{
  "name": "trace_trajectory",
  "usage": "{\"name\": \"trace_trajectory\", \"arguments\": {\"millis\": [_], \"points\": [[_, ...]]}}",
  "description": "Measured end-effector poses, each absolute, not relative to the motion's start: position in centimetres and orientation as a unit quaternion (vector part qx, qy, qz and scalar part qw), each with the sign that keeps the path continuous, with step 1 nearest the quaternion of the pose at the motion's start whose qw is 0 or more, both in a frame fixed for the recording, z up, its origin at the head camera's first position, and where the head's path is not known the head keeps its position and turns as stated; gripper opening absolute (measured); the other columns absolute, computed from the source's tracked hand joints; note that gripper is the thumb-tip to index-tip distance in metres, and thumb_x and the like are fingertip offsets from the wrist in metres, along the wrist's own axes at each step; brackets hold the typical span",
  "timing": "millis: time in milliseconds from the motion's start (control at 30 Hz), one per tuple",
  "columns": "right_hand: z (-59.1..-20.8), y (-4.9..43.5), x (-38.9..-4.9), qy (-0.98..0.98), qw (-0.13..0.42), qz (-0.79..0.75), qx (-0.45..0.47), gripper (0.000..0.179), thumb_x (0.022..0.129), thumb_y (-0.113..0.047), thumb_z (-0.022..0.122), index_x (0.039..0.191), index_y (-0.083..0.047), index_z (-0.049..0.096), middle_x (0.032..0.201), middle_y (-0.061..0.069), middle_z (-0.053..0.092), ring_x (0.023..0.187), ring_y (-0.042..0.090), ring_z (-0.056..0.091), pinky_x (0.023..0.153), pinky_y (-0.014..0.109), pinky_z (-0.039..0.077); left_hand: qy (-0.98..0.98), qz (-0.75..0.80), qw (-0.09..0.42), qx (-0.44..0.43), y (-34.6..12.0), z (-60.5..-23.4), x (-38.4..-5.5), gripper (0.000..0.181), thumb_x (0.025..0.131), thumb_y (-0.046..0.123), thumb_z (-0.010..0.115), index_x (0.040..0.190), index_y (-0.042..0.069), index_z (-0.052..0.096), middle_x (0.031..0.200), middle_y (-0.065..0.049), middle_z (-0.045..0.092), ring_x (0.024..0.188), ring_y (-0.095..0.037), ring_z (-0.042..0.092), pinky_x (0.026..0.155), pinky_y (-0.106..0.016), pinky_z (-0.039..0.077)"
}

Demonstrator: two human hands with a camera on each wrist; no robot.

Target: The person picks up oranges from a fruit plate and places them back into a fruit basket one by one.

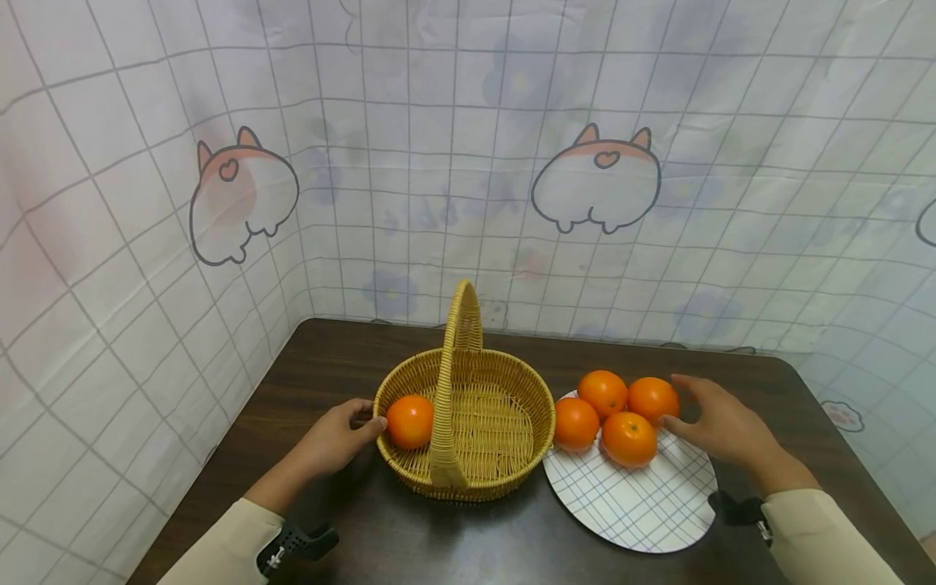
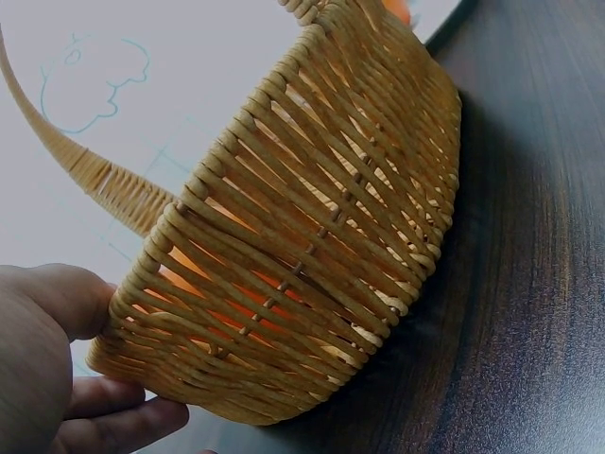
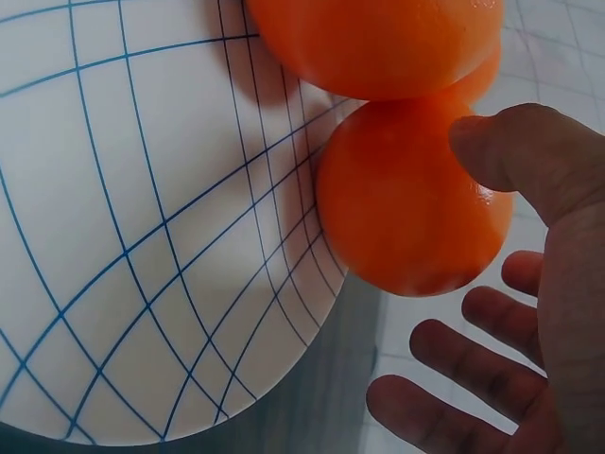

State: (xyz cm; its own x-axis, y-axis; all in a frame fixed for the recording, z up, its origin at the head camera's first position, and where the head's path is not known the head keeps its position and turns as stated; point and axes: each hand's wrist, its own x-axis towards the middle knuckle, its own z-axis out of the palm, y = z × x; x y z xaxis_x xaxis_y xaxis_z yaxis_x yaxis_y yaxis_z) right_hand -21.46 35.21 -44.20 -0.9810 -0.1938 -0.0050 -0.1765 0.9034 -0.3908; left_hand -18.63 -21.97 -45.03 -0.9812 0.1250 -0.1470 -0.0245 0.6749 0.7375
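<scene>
A woven wicker basket with a tall arched handle stands on the table, one orange inside at its left. My left hand holds the basket's left rim, thumb at the top edge and fingers along the outer wall in the left wrist view. On a round white plate with blue lines sit several oranges, bunched toward its far side. My right hand is at the rightmost orange, fingers spread around its side. The thumb overlaps that orange; whether it touches, I cannot tell.
The dark wooden table carries the basket and plate side by side, close together. A white grid-patterned cloth hangs behind the table and along its left side. Black straps with small devices circle both wrists.
</scene>
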Motion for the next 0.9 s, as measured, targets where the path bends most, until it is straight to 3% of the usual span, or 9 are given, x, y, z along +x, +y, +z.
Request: {"name": "trace_trajectory", "arguments": {"millis": [333, 600, 900], "points": [[-44.9, 34.8, -22.3, 0.974, 0.021, -0.198, -0.105, 0.093, 0.087, -0.049, 0.08, 0.152, 0.004, 0.039, 0.136, 0.031, 0.054, 0.117, 0.048, 0.057, 0.092, 0.071, 0.046, 0.911, 0.4, 0.095, 0.031, -22.0, -45.0, -18.6, 0.06, 0.101, 0.043, 0.065, 0.139, -0.002, 0.056, 0.135, -0.021, 0.062, 0.121, -0.038, 0.061, 0.097, -0.055, 0.052], [-45.1, 34.6, -22.9, 0.973, 0.023, -0.197, -0.114, 0.093, 0.086, -0.043, 0.082, 0.153, 0.003, 0.038, 0.144, 0.032, 0.047, 0.112, 0.044, 0.058, 0.093, 0.069, 0.047, 0.91, 0.402, 0.095, 0.028, -22.0, -45.0, -18.7, 0.06, 0.101, 0.043, 0.065, 0.14, -0.002, 0.055, 0.135, -0.021, 0.062, 0.122, -0.038, 0.061, 0.098, -0.055, 0.051], [-45.3, 34.3, -23.1, 0.969, 0.018, -0.208, -0.13, 0.092, 0.084, -0.035, 0.084, 0.153, 0.005, 0.038, 0.147, 0.033, 0.044, 0.122, 0.051, 0.054, 0.097, 0.07, 0.044, 0.91, 0.402, 0.095, 0.027, -22.0, -44.9, -18.7, 0.06, 0.101, 0.043, 0.065, 0.14, -0.002, 0.056, 0.136, -0.02, 0.061, 0.122, -0.038, 0.06, 0.098, -0.055, 0.051]]}}
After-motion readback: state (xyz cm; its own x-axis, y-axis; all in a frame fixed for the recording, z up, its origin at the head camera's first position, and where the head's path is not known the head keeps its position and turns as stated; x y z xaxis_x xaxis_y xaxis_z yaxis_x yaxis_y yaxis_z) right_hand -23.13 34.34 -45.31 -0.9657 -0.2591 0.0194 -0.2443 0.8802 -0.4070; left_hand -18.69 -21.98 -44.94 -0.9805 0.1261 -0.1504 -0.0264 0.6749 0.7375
